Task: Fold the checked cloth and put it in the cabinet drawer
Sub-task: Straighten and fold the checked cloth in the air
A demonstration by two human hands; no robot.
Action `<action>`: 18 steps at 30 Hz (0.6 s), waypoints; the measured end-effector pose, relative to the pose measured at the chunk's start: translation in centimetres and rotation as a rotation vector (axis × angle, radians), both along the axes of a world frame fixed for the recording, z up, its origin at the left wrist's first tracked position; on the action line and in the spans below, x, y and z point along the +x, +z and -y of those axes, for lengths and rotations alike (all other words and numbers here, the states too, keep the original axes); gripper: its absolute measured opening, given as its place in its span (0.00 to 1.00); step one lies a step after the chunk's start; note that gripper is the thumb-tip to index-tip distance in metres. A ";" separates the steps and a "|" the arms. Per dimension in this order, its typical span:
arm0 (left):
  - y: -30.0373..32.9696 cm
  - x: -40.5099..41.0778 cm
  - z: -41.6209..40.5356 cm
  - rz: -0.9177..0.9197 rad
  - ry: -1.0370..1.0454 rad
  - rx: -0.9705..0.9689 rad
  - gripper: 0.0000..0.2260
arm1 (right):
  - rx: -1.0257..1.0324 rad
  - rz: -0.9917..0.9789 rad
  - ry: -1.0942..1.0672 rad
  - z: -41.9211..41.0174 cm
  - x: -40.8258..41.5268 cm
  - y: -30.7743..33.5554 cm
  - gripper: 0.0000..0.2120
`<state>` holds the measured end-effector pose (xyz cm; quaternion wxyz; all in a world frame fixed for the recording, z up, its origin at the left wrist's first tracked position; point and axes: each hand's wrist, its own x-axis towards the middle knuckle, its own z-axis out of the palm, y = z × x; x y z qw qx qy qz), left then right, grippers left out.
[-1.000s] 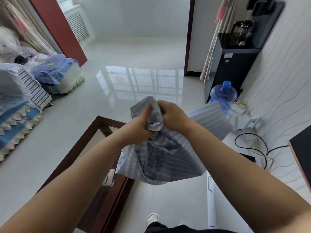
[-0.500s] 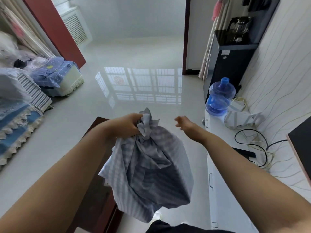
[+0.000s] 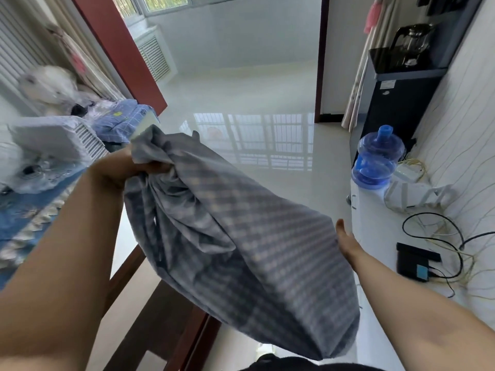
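Observation:
The grey-blue checked cloth billows in mid-air in front of me, bunched at its upper left end. My left hand grips that bunched end, fingers curled round the fabric. My right hand is at the cloth's right edge, mostly hidden behind it; only a thumb and the wrist show. Whether it holds the fabric cannot be told. A white low cabinet runs along the right wall; no drawer front is clearly visible.
A dark wooden table with a glass top stands below the cloth. A blue water bottle, cables and a black box lie on the cabinet. A black water dispenser stands behind. A sofa with bedding is at left.
My left hand has swung the cloth up and to the left, and it has spread out to the right. My right hand has dropped lower, to the cloth's right edge.

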<state>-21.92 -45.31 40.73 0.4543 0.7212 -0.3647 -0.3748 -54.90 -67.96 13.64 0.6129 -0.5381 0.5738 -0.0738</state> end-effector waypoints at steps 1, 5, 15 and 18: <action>-0.3 0.1 -0.4 -0.049 0.050 -0.002 0.11 | 0.013 0.019 0.010 0.4 -0.1 -0.3 0.54; -1.0 -0.9 -0.7 -0.254 -0.036 -0.019 0.24 | 0.042 0.027 0.073 -0.9 1.3 1.9 0.39; -4.5 -7.0 4.2 -0.089 -0.384 0.150 0.08 | -0.549 0.526 0.877 -5.0 10.1 18.9 0.35; -4.7 -7.8 4.9 0.030 -0.467 0.203 0.13 | -0.709 0.331 1.032 -4.8 10.0 20.5 0.38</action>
